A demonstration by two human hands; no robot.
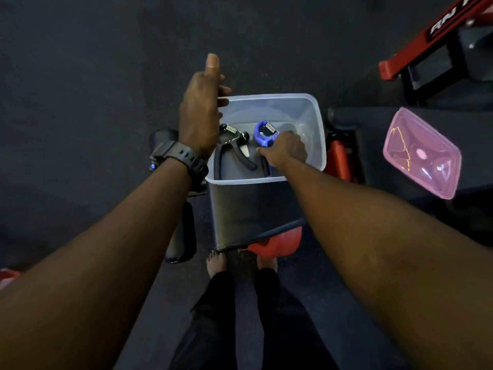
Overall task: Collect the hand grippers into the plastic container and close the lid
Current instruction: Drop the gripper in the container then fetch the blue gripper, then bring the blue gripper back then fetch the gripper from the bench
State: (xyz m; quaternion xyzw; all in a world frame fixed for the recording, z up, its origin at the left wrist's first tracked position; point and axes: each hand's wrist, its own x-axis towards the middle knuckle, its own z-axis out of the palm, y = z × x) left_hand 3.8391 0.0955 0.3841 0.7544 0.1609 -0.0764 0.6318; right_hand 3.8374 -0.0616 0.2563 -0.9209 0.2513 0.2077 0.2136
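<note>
A clear plastic container stands on a dark padded bench end in front of me. Inside it lie a black hand gripper with a metal spring and a blue hand gripper. My right hand reaches down into the container and is closed on the blue gripper's handle. My left hand, with a black watch on the wrist, rests on the container's left rim, thumb pointing up. The pink translucent lid lies upside down on a dark pad to the right, apart from the container.
A red and black gym bench frame stands at the top right. Red frame parts show beside the container and beneath the pad. A black roller pad sticks out at the left. My bare feet stand on dark rubber flooring.
</note>
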